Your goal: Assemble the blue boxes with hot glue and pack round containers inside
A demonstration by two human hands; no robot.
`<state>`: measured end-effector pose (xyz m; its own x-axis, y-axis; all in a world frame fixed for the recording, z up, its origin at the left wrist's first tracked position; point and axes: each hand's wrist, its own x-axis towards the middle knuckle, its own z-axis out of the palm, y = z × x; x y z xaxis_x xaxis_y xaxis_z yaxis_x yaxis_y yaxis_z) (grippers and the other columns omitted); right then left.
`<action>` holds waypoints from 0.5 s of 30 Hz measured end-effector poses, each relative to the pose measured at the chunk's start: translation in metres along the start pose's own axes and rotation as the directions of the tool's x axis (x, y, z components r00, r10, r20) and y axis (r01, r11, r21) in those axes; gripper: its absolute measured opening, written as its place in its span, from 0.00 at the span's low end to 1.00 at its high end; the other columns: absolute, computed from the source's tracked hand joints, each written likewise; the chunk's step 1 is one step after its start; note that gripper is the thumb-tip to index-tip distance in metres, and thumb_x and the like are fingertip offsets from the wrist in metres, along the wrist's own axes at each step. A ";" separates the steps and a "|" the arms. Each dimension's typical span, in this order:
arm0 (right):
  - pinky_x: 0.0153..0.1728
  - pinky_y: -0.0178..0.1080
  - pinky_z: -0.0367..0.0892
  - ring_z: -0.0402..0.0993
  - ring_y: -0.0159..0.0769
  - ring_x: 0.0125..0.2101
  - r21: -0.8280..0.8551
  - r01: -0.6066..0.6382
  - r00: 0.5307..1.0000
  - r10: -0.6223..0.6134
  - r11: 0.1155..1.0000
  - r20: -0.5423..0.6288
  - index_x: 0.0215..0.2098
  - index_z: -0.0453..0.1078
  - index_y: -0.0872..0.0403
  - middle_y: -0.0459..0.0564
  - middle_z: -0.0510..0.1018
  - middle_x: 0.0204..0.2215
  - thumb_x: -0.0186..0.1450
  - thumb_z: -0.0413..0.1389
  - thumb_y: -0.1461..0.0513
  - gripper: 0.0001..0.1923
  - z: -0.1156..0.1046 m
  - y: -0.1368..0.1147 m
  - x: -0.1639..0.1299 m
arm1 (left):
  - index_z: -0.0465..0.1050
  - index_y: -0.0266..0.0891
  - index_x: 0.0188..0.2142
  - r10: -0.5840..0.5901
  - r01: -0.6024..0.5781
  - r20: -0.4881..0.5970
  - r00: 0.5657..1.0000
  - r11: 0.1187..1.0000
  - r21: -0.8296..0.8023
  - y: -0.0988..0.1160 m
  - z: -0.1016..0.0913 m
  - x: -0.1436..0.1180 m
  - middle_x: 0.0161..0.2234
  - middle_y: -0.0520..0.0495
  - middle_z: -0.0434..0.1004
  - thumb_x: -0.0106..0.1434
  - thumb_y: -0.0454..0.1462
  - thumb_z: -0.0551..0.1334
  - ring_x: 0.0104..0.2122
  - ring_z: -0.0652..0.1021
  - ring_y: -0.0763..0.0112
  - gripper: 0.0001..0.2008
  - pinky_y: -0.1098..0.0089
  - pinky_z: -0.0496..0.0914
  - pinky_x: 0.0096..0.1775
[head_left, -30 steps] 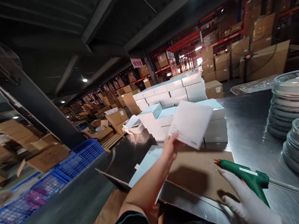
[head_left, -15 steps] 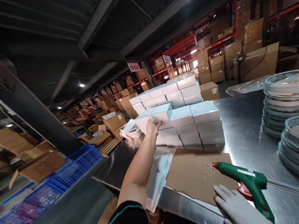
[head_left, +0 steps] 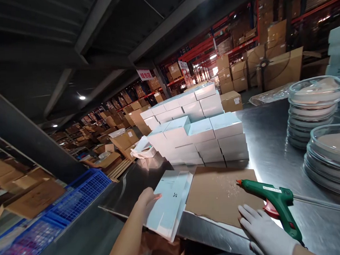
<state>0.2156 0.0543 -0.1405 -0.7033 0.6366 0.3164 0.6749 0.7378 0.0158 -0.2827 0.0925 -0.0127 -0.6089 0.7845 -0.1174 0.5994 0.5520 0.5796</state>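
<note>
Bare-skinned, my left hand [head_left: 148, 200] is closed at the left edge of a flat pale-blue carton [head_left: 166, 199], its thumb over the top face and its other fingers mostly hidden. That carton lies on other flat sheets. In a white glove, my right hand [head_left: 263, 226] rests open, its fingers spread on the lower right of a brown cardboard sheet [head_left: 215, 197]. Just beyond this hand lies a green glue gun [head_left: 270, 192], its orange nozzle over the cardboard and a clear glue stick [head_left: 321, 203] out of its back. Strands of glue mark the cardboard.
White boxes [head_left: 204, 141] stand in stacked rows at the back of the metal table [head_left: 266, 138]. Round clear-rimmed containers [head_left: 329, 162] are piled at right. A white basket [head_left: 145, 151] sits at the far left corner; blue crates [head_left: 77, 199] are beyond the left edge.
My left hand has come away from the stacked white boxes, back and down to the flat carton. My right hand stays on the cardboard. The view has shifted slightly.
</note>
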 end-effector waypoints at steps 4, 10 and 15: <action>0.53 0.68 0.76 0.77 0.71 0.62 0.053 -0.029 0.998 0.026 0.998 0.053 0.51 0.80 0.54 0.69 0.78 0.65 0.57 0.65 0.63 0.22 -0.007 -0.004 0.002 | 0.61 0.45 0.25 0.048 -0.044 -0.050 0.998 0.997 0.061 -0.002 0.000 -0.002 0.32 0.41 0.80 0.41 0.41 0.78 0.55 0.80 0.29 0.24 0.52 0.73 0.52; 0.63 0.70 0.71 0.73 0.73 0.66 0.313 -0.224 0.971 0.187 0.923 0.146 0.66 0.75 0.58 0.74 0.73 0.68 0.58 0.64 0.61 0.37 -0.014 -0.001 0.003 | 0.76 0.41 0.38 0.243 -0.231 0.034 0.969 0.952 -0.201 0.035 -0.034 -0.035 0.41 0.41 0.87 0.54 0.55 0.71 0.47 0.84 0.45 0.23 0.57 0.76 0.46; 0.68 0.59 0.68 0.65 0.59 0.73 0.843 -0.235 0.948 0.306 0.483 0.088 0.82 0.50 0.54 0.70 0.65 0.74 0.73 0.54 0.42 0.47 -0.057 -0.005 0.027 | 0.84 0.37 0.34 0.514 -0.229 0.255 0.819 0.700 -0.677 0.086 -0.005 -0.114 0.34 0.41 0.88 0.51 0.61 0.77 0.35 0.84 0.51 0.29 0.55 0.77 0.45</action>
<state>0.2062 0.0552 -0.0777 -0.4801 0.8489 0.2209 0.3029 0.3968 -0.8665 -0.1643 0.0491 0.0549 -0.0582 0.9983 -0.0039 0.2073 0.0159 0.9781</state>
